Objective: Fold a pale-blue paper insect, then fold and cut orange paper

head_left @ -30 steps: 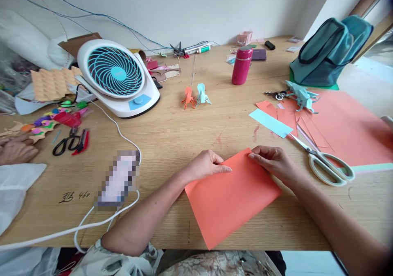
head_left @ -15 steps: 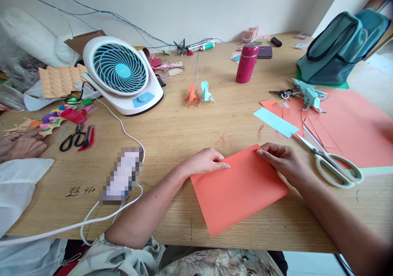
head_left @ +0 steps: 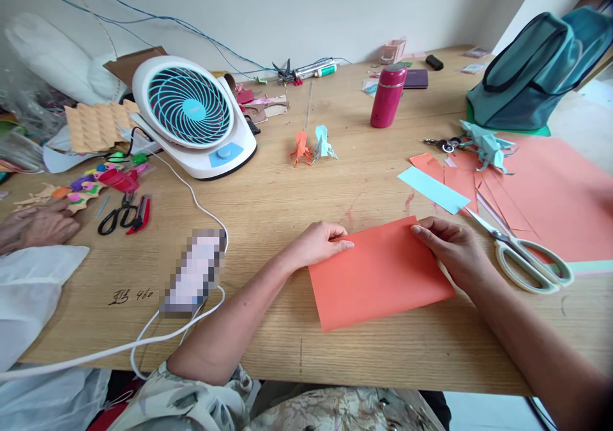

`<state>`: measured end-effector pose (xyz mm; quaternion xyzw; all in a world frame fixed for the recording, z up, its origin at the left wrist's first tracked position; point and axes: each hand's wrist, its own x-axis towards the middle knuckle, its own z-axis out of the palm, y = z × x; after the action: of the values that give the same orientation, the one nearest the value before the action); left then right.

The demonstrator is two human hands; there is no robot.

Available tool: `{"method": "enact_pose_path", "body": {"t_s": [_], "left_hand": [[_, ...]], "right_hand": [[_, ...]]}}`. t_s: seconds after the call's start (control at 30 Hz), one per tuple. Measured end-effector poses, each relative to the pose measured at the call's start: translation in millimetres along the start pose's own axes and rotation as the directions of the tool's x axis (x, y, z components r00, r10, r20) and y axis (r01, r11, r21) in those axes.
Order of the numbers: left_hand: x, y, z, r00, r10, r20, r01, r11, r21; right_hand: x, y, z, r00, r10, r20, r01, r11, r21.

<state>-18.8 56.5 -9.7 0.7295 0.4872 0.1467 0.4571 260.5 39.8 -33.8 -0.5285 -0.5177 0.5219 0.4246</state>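
A rectangular sheet of orange paper [head_left: 378,278] is held up at a tilt above the table, its near edge towards me. My left hand [head_left: 323,244] pinches its upper left edge, thumb on the front face and the other fingers behind. At the upper right corner my right hand [head_left: 447,246] pinches it in the same way. To the right of that hand lie large scissors with cream handles [head_left: 534,262], blades slightly apart. Their tips reach towards a light blue paper strip [head_left: 433,189], which rests on orange paper scraps [head_left: 462,179].
Beyond the paper stand an orange folded-paper insect [head_left: 301,149] and a light blue one [head_left: 323,142]. A larger blue paper insect [head_left: 487,147] lies near the teal bag [head_left: 522,76]. A magenta flask [head_left: 387,96], a fan [head_left: 194,115] and a co-worker's hands [head_left: 41,226] are also around.
The orange sheet has tilted, its near edge rising away from the table's front edge. Both hands keep their pinch. The whole view has shifted slightly.
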Motion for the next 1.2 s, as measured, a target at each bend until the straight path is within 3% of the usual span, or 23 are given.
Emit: {"method": "enact_pose_path", "body": {"t_s": [0.3,1.2], "left_hand": [[-1.2,2.3,-2.4,0.998,0.03,-0.062,-0.028,0.999,0.021],[1.4,-1.4,-2.8,0.999,0.021,-0.045,-0.02,0.999,0.031]], "right_hand": [[0.1,-3.0,-2.4,0.992,-0.064,-0.107,0.055,0.995,-0.086],[0.9,-2.5,-0.1,0.998,0.018,-0.062,-0.018,1.0,0.002]]}}
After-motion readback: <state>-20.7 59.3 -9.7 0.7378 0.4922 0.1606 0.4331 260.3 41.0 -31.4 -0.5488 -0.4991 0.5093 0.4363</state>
